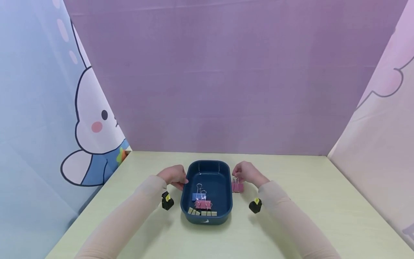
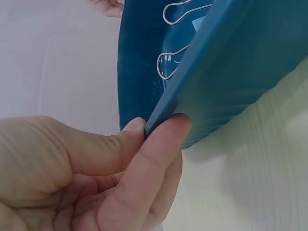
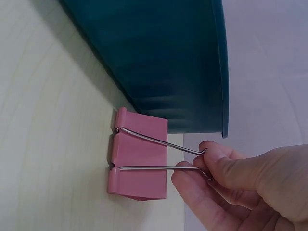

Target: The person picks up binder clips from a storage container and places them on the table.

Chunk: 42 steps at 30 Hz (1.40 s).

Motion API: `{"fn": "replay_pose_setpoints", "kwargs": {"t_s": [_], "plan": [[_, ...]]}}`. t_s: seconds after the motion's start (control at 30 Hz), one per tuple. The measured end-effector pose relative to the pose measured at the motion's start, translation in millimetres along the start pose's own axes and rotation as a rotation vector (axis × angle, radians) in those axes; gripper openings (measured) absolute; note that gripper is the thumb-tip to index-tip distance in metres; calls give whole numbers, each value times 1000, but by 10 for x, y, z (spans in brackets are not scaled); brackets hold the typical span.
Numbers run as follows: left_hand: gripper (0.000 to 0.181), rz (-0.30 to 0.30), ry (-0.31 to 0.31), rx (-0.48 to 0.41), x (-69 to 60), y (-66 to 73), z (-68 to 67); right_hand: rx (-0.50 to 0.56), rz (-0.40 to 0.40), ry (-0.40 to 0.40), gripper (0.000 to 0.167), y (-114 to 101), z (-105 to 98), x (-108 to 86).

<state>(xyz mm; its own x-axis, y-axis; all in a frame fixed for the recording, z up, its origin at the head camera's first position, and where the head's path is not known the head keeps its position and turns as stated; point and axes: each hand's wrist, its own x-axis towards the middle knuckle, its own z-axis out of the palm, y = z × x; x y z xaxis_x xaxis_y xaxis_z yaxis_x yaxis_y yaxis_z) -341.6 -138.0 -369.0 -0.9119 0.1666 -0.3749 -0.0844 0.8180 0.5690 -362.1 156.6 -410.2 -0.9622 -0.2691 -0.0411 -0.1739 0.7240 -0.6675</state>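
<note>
A dark blue plastic tray with a small white logo stands on the table, holding several binder clips. Inside lie a blue clip, a pink clip and pale yellow ones. My left hand pinches the tray's left rim between thumb and fingers. Just outside the tray's right wall, my right hand pinches the wire handle of a pink binder clip. That clip's body is at the tabletop, close beside the tray; whether it bears on the table I cannot tell.
The pale wood-look table runs back to a purple cloth wall. A curtain with a cartoon rabbit hangs along the left, a pale pink one along the right. A black wrist device shows below the right wrist.
</note>
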Motion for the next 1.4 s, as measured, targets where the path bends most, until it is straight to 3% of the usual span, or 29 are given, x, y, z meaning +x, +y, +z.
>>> {"fn": "replay_pose_setpoints", "kwargs": {"t_s": [0.63, 0.77, 0.93, 1.1, 1.23, 1.4], "plan": [[9, -17, 8, 31, -31, 24, -15, -4, 2, 19, 16, -10, 4, 7], [9, -19, 11, 23, -42, 27, -20, -110, -55, 82, 21, -116, -14, -7], [10, -22, 11, 24, -39, 25, -19, -182, -115, 147, 34, -436, 30, -27], [12, -31, 6, 26, -26, 32, -22, -235, -206, 66, 46, -840, 146, -56], [14, -41, 1, 30, -16, 35, -27, -285, -296, -29, 46, -1100, 256, -20], [11, -24, -1, 24, 12, 12, -13, -377, -308, -109, 40, -1270, 401, 82]]}}
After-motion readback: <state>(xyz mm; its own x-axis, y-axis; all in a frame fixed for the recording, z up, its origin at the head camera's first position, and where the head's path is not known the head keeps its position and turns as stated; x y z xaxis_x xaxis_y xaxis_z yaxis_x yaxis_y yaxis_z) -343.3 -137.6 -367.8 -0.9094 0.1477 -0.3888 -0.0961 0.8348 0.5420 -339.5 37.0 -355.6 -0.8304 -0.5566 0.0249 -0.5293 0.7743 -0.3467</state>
